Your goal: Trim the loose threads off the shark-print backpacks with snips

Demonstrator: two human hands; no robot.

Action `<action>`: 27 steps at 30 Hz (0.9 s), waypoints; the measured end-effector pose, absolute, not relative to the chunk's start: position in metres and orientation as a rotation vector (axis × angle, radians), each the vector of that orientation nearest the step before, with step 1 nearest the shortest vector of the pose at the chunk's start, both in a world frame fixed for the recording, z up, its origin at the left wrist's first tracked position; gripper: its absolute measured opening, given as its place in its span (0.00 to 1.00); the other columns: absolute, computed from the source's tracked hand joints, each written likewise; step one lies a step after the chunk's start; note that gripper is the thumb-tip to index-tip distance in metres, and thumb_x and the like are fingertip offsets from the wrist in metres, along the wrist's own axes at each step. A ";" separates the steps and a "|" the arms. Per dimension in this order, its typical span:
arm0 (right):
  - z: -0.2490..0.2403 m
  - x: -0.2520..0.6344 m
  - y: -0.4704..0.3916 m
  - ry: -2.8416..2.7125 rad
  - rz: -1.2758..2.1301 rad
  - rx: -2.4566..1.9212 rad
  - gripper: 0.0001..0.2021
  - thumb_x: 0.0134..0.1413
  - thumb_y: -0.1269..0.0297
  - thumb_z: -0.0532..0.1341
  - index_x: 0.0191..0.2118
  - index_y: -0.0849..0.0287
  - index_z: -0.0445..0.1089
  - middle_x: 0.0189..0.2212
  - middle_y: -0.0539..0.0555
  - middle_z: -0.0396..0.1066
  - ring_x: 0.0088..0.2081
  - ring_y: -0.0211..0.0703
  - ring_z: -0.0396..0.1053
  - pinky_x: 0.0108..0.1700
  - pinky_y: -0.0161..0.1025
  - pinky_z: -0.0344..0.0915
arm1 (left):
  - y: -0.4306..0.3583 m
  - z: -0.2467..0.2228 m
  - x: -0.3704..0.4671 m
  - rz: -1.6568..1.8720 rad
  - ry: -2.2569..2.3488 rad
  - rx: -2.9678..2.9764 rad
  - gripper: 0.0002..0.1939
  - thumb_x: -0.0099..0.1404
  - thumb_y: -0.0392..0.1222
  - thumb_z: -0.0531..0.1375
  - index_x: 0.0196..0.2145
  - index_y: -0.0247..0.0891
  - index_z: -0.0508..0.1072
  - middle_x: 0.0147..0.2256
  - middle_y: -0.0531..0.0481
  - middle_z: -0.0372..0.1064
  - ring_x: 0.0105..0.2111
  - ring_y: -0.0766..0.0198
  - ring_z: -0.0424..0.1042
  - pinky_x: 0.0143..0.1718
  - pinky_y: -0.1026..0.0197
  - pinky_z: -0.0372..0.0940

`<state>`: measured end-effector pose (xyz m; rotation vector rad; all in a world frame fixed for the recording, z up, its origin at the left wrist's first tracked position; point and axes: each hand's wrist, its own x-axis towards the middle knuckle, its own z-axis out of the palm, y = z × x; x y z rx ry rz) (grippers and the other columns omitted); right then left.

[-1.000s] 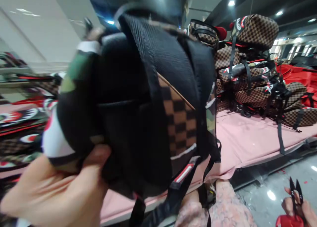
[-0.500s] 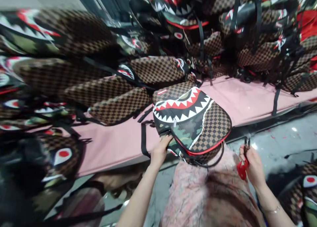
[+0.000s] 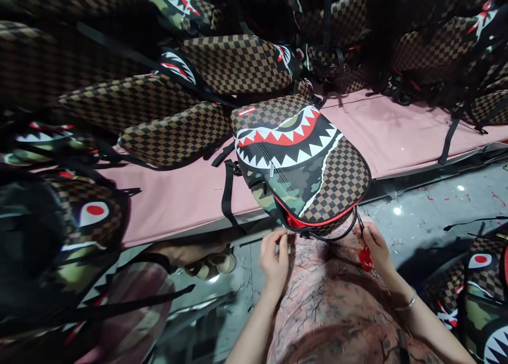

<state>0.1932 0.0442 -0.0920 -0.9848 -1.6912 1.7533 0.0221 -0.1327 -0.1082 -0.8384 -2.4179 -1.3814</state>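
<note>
A backpack (image 3: 333,184) with brown checks, camouflage and a shark-mouth print lies on the pink-covered table, its top end toward me. Its red-edged zip opening is partly apart on the left, and a black loop handle (image 3: 342,236) hangs from the near edge. My left hand (image 3: 274,258) is just below that opening, fingers curled together; what they pinch, if anything, is too small to make out. Beside the handle, my right hand (image 3: 376,250) is closed around small red-handled scissors (image 3: 365,259), their dark tips pointing up at the bag's near right edge.
Similar backpacks (image 3: 238,62) are piled along the back of the pink table (image 3: 186,205). More bags stand at the left (image 3: 93,216) and lower right (image 3: 482,284). Another person's arm (image 3: 186,254) shows at lower left. Red scraps lie on the grey floor (image 3: 436,205).
My left hand has left the backpack's side and come to its near edge. My right hand has moved left with the scissors, up to the handle. The view has tilted downward.
</note>
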 end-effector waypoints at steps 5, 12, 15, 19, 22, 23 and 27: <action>-0.090 0.193 0.035 -1.952 1.623 -0.906 0.13 0.56 0.55 0.54 0.41 0.56 0.65 0.32 0.51 0.67 0.35 0.41 0.65 0.38 0.37 0.63 | -0.119 -0.102 0.042 -1.197 -2.414 -1.224 0.07 0.61 0.39 0.57 0.37 0.41 0.73 0.31 0.50 0.68 0.32 0.65 0.67 0.34 0.63 0.61; -0.089 0.192 0.034 -2.231 1.401 -0.677 0.10 0.57 0.63 0.53 0.44 0.56 0.63 0.40 0.54 0.67 0.40 0.42 0.66 0.42 0.40 0.63 | -0.106 -0.105 0.041 -0.723 -2.371 -1.284 0.07 0.61 0.37 0.57 0.33 0.44 0.75 0.24 0.51 0.66 0.26 0.64 0.61 0.27 0.61 0.48; -0.084 0.188 0.040 -2.322 1.297 -0.558 0.09 0.56 0.65 0.54 0.44 0.56 0.63 0.38 0.54 0.67 0.39 0.43 0.65 0.40 0.40 0.64 | -0.109 -0.109 0.038 -0.872 -2.405 -1.229 0.06 0.60 0.37 0.57 0.31 0.43 0.75 0.26 0.50 0.68 0.29 0.63 0.63 0.31 0.60 0.51; -0.081 0.179 0.045 -2.440 1.127 -0.417 0.08 0.56 0.69 0.54 0.42 0.57 0.65 0.36 0.55 0.68 0.39 0.44 0.65 0.40 0.40 0.64 | -0.113 -0.112 0.041 -1.003 -2.487 -1.099 0.05 0.59 0.39 0.58 0.30 0.40 0.73 0.28 0.49 0.68 0.31 0.61 0.65 0.36 0.58 0.54; -0.085 0.172 0.044 -2.560 0.862 -0.359 0.10 0.57 0.71 0.52 0.43 0.58 0.66 0.37 0.57 0.69 0.39 0.45 0.65 0.38 0.40 0.64 | -0.114 -0.114 0.048 -1.155 -2.563 -0.915 0.06 0.61 0.39 0.54 0.29 0.38 0.70 0.29 0.48 0.66 0.33 0.61 0.65 0.36 0.59 0.57; -0.086 0.169 0.043 -2.604 0.757 -0.340 0.10 0.57 0.71 0.52 0.43 0.58 0.67 0.36 0.57 0.69 0.38 0.45 0.65 0.37 0.40 0.63 | -0.114 -0.115 0.050 -1.212 -2.585 -0.844 0.07 0.62 0.39 0.53 0.29 0.37 0.69 0.29 0.48 0.66 0.33 0.61 0.65 0.35 0.59 0.58; -0.087 0.158 0.038 -2.740 0.460 -0.221 0.11 0.59 0.71 0.50 0.44 0.58 0.68 0.36 0.56 0.69 0.37 0.44 0.64 0.38 0.39 0.60 | -0.113 -0.118 0.054 -1.415 -2.660 -0.617 0.08 0.62 0.40 0.52 0.27 0.38 0.66 0.28 0.50 0.64 0.31 0.62 0.65 0.33 0.60 0.60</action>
